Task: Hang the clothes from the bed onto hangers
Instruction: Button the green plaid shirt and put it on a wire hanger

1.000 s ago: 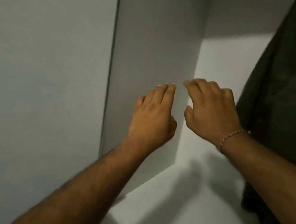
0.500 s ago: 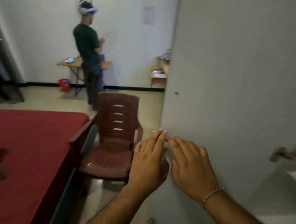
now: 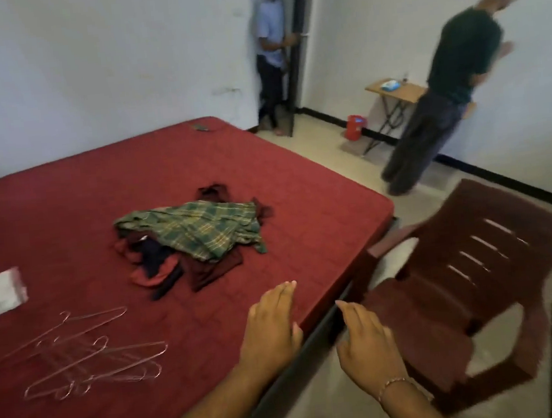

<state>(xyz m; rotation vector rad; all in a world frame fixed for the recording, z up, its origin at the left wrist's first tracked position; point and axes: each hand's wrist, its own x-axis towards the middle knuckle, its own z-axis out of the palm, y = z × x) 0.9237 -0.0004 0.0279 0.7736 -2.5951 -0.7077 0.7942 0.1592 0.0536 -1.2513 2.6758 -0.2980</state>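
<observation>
Left hand point(image 3: 270, 330) held over the bed point(image 3: 65, 202) near its right edge, fingers straight and together, gripping nothing. Right hand point(image 3: 368, 344) held beyond that edge, above the floor beside the brown plastic chair point(image 3: 470, 277), fingers loosely extended, likewise gripping nothing. Pile of clothes point(image 3: 193, 237), green plaid garment uppermost, lay mid-bed, well apart from both hands. Wire hangers point(image 3: 79, 355) lay scattered toward the bed's near-left corner, left of the left hand, untouched
</observation>
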